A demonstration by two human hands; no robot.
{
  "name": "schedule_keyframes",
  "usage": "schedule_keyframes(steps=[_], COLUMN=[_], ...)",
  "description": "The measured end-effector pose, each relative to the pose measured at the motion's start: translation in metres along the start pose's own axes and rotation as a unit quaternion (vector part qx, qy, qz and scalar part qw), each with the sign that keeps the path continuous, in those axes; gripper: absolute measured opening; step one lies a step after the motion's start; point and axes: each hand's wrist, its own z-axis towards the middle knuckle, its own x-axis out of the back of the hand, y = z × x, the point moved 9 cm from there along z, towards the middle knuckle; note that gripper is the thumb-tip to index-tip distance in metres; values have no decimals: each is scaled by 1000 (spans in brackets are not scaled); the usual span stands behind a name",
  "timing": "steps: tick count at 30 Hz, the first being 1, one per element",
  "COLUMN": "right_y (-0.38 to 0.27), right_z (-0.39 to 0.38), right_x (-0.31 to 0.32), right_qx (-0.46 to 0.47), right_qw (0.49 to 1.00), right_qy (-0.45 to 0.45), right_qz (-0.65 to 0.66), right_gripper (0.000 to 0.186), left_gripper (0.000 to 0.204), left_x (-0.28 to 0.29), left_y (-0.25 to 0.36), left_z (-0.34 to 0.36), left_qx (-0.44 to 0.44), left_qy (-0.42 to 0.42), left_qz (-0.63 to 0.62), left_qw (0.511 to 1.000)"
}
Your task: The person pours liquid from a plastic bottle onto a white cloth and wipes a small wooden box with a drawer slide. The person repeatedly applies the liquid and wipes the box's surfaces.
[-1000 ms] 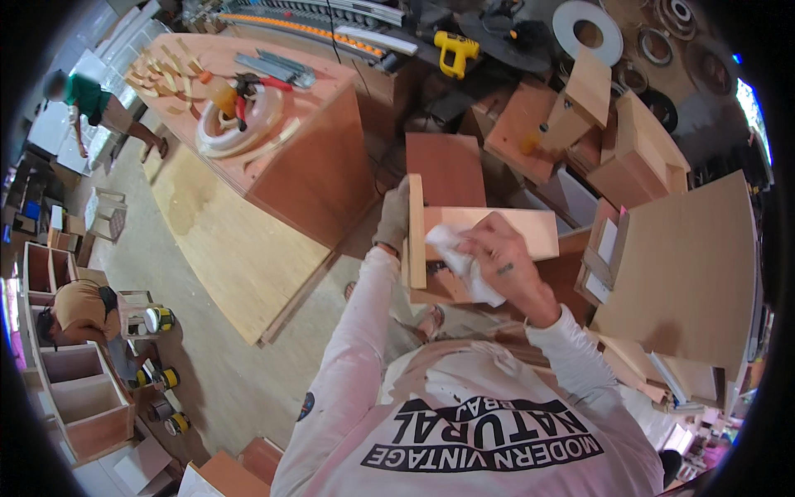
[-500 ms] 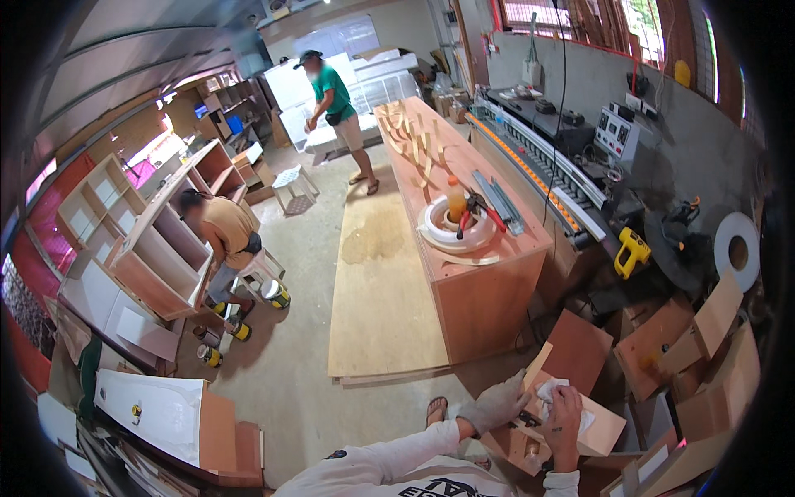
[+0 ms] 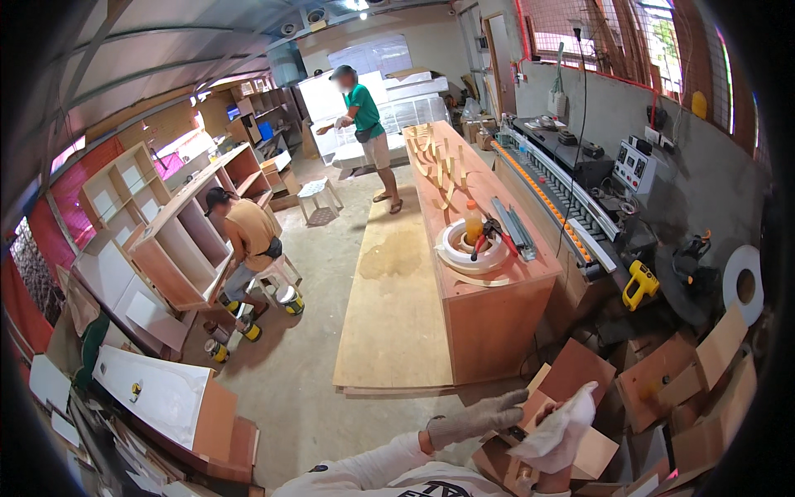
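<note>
At the lower edge, my left hand (image 3: 479, 419) wears a grey glove and grips the edge of a small wooden panel (image 3: 593, 453) with a pale face. My right hand (image 3: 553, 474) is mostly hidden under a crumpled white cloth (image 3: 560, 428) that it presses against the panel. Both hands sit close together over a heap of brown board offcuts (image 3: 684, 383). My white sleeve runs in from the bottom.
A long wooden workbench (image 3: 493, 318) carries a coil of white edge strip (image 3: 469, 252) and an orange bottle (image 3: 473, 222). A plywood sheet (image 3: 396, 316) lies on the floor. One person (image 3: 248, 241) crouches by a cabinet (image 3: 179, 251), another person (image 3: 365, 125) stands farther back. A yellow drill (image 3: 638, 284) lies at the right.
The view has swung up from my hands to the whole workshop. My hands, still on the panel and cloth, now sit at the lower edge.
</note>
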Motion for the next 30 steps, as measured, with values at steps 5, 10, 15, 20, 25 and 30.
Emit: schedule_keyframes(steps=[5, 10, 15, 20, 25, 30], right_y=[49, 62, 30, 59, 79, 48], right_z=[-9, -33, -40, -29, -56, -138], right_x=[-36, -53, -31, -59, -28, 32], right_qx=[-98, -196, -98, -169, -176, -196], right_qw=[980, 976, 900, 947, 844, 889], right_qy=[105, 11, 124, 78, 75, 132], right_qz=[-139, -94, -406, -263, -500, -392], right_gripper=[30, 56, 31, 43, 29, 31], left_gripper=[69, 58, 53, 74, 68, 68], left_x=[-12, 33, 48, 50, 36, 80], left_y=[0, -25, 13, -30, -131, -158], left_z=[-26, -56, -62, -65, -64, -87], left_qx=[81, 139, -38, 49, -68, -19], left_qy=[-10, 120, 103, 38, 43, 119], left_qz=[-27, -49, -27, -453, -330, 273], left_qw=[996, 982, 994, 889, 941, 955])
